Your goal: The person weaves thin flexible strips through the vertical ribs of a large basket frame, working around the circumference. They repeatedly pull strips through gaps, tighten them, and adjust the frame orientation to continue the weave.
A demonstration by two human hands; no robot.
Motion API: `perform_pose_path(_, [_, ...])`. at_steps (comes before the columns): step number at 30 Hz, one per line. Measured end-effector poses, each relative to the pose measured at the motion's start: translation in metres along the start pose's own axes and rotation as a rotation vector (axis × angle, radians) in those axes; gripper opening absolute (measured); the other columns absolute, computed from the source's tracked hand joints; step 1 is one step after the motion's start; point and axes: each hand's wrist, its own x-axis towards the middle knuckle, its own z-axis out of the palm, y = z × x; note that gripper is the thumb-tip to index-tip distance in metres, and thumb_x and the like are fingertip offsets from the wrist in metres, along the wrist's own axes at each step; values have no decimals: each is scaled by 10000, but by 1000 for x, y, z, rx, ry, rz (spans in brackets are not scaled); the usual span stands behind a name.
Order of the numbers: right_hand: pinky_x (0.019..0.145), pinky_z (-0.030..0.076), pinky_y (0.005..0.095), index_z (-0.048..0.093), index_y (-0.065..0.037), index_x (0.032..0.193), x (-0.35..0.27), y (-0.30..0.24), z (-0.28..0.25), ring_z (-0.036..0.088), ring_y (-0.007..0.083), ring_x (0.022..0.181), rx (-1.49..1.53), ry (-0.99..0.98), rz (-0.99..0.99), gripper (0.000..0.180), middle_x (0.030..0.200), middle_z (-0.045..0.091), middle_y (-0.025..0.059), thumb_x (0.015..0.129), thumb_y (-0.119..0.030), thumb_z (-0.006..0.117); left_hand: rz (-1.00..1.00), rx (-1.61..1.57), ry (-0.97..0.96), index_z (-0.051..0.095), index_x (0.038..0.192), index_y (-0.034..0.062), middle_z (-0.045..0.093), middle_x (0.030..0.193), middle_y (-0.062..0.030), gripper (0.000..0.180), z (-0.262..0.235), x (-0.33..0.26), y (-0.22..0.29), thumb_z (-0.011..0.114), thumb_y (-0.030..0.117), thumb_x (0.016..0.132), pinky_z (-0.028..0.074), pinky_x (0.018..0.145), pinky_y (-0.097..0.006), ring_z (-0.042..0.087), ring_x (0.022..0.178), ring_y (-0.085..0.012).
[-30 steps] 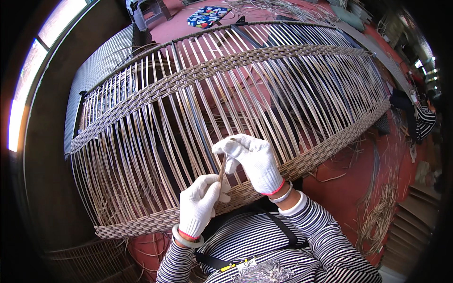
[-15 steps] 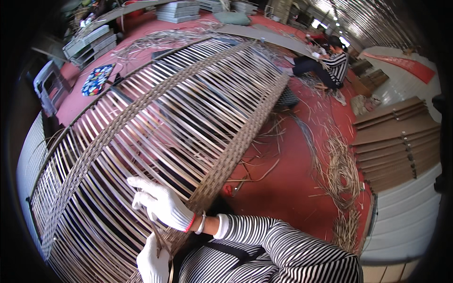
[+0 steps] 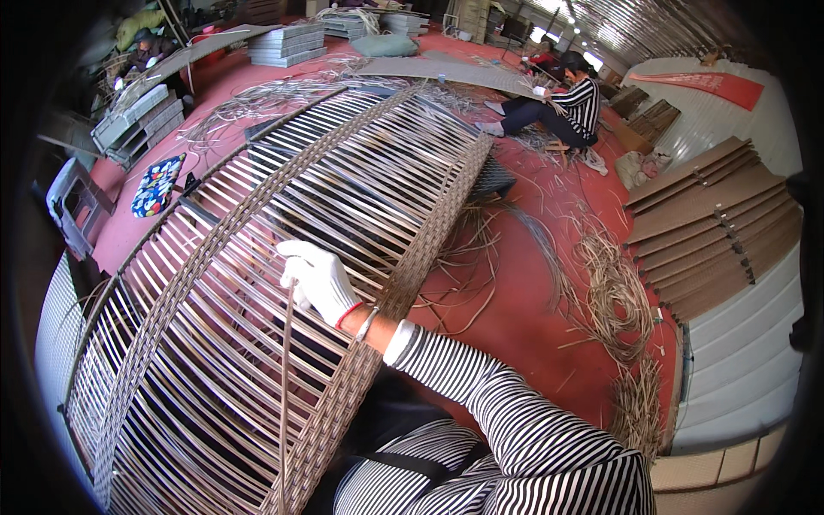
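Observation:
My right hand [image 3: 318, 279], in a white knit glove with a red cuff edge, is closed on a long brown wicker strand [image 3: 285, 386]. The strand hangs from between thumb and fingers down to the lower edge of the picture. Under the hand lies a large wicker panel [image 3: 219, 296] made of many parallel slats in a frame. Tight woven bands cross the slats, one along the near right side [image 3: 412, 266] and one further left. The hand is above the slats, left of the near band. My left hand is out of view.
Coiled wicker strands [image 3: 614, 300] lie on the red floor at right, beside stacked brown woven panels [image 3: 704, 232]. A person [image 3: 575, 103] in stripes sits beyond the panel. At left are a grey plastic stool [image 3: 77, 202] and a patterned cushion [image 3: 159, 184].
My right hand has moved up and right over the slats, drawing the strand out longer. My left hand has dropped out of view. The whole view has shifted slightly.

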Motion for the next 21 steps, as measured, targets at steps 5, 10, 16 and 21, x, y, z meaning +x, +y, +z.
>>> perform_pose_path(5, [475,522,272,643,21,1375,-8,-39,62,682,164,614,210,-138,-59,339,958,765,119,1071,-122,598,-236,904,221,722,1210,55,672,994,-94,235,-26,-73,4,735,198,1024,530,778,-405,641,850,-242])
perform_pose_path(10, [541,573,224,637,30,1438,-80,-70,172,706,107,739,-63,-441,-301,345,1037,780,116,1123,-80,550,-472,81,1030,748,1262,-26,796,1110,-95,255,-93,-90,126,613,-10,1046,576,856,-321,735,1012,-139])
perform_pose_path(16, [739,664,319,710,-59,1389,-237,-2,298,814,250,955,-81,-1032,-732,425,1155,809,135,965,-40,730,-234,-811,946,594,1520,-24,709,1390,-133,473,-84,13,167,573,-17,1048,572,694,-212,735,1037,-126])
perform_pose_path(21, [818,661,322,712,-20,1387,-252,21,282,818,228,968,-203,-1110,-519,401,1137,802,149,989,25,736,-473,-1219,627,482,1584,-19,701,1319,-178,532,-71,13,139,634,163,1108,625,842,-306,748,988,-180])
